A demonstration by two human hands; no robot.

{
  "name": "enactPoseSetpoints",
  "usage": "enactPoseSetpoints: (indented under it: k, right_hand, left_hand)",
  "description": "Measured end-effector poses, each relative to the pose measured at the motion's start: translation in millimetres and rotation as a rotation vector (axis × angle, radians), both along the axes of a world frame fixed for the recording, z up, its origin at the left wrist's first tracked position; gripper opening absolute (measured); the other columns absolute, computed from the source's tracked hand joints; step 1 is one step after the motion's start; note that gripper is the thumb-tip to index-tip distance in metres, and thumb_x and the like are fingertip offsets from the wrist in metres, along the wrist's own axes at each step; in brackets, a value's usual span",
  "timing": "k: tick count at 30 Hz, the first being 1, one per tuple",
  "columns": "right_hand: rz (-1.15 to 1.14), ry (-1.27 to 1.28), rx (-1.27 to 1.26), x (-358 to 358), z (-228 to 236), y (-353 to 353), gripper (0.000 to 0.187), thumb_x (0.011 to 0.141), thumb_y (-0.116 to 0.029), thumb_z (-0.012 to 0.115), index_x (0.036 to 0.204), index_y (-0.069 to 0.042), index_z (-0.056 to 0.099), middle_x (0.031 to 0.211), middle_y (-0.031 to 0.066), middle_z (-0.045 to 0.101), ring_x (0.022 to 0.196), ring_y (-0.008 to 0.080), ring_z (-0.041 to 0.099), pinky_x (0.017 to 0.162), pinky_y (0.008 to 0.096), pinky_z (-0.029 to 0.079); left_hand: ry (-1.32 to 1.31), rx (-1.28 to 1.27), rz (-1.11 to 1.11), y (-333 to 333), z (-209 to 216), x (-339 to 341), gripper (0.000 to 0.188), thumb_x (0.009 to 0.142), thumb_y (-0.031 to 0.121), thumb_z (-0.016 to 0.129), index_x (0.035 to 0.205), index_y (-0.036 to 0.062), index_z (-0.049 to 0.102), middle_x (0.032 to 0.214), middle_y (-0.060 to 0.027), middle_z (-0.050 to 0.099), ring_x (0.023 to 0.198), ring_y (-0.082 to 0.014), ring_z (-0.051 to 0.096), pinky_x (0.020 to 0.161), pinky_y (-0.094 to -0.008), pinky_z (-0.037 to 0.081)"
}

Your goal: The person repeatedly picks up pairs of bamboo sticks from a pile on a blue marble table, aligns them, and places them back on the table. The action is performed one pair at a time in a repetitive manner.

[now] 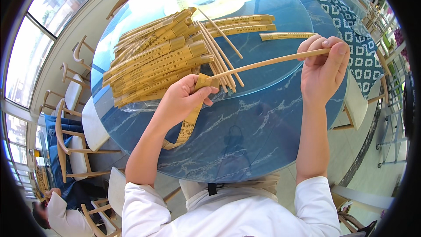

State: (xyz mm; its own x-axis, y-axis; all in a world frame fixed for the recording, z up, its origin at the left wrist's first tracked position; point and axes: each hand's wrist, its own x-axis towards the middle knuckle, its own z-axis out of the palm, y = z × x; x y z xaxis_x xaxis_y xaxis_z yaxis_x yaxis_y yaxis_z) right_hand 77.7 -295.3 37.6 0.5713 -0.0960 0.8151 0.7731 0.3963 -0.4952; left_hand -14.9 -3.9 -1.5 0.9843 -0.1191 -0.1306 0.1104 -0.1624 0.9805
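Observation:
My left hand (179,98) pinches the mouth of a tan paper chopstick sleeve (189,125), whose printed length hangs down toward the near table edge. My right hand (322,70) is closed on the thick end of the light wooden chopsticks (267,62), held slantwise across the table. Their thin tips meet the sleeve's mouth by my left thumb; whether they are inside it, and whether there is one stick or two, I cannot tell. Just beyond my left hand lie several loose chopsticks (222,57), beside a large heap of tan sleeves (153,61).
The round table (245,136) has a blue marbled top and a glass turntable (280,79). A few sleeves (241,24) lie behind the loose sticks, and one single sleeve (280,36) near my right hand. Wooden chairs (70,136) stand at left, where another person (66,213) sits.

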Motion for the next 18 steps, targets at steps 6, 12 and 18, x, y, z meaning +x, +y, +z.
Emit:
enactPoseSetpoints:
  k: [6,12,18]
  right_hand:
    - [-0.002,-0.034,-0.016,-2.4,2.2,0.0,0.030,0.115,-0.031,0.045,0.104,-0.004,0.053,0.067,0.0084,0.054,0.061,0.0181,0.053,0.057,0.0306,0.047]
    - [0.012,-0.035,-0.024,-0.3,2.5,-1.7,0.030,0.115,-0.031,0.045,0.104,-0.005,0.053,0.068,0.0088,0.055,0.062,0.0181,0.053,0.057,0.0305,0.047]
    - [0.022,-0.007,-0.027,-1.6,3.1,-1.7,0.030,0.115,-0.032,0.046,0.103,-0.005,0.053,0.068,0.0083,0.054,0.062,0.0180,0.053,0.057,0.0305,0.047]
  left_hand:
    - [-0.008,-0.005,-0.015,-1.3,2.7,-1.5,0.022,0.106,0.013,0.063,0.122,-0.0012,0.063,0.113,-0.0074,0.075,0.079,-0.0088,0.065,0.075,-0.0250,0.056]
    - [-0.019,0.019,0.026,-0.5,-0.2,-1.4,0.017,0.106,0.014,0.064,0.113,-0.0004,0.059,0.112,-0.0069,0.076,0.076,-0.0078,0.063,0.073,-0.0242,0.055]
    - [-0.005,0.054,0.040,-1.2,2.8,-0.5,0.016,0.105,0.014,0.065,0.110,0.0001,0.059,0.110,-0.0074,0.077,0.074,-0.0075,0.062,0.071,-0.0235,0.055]
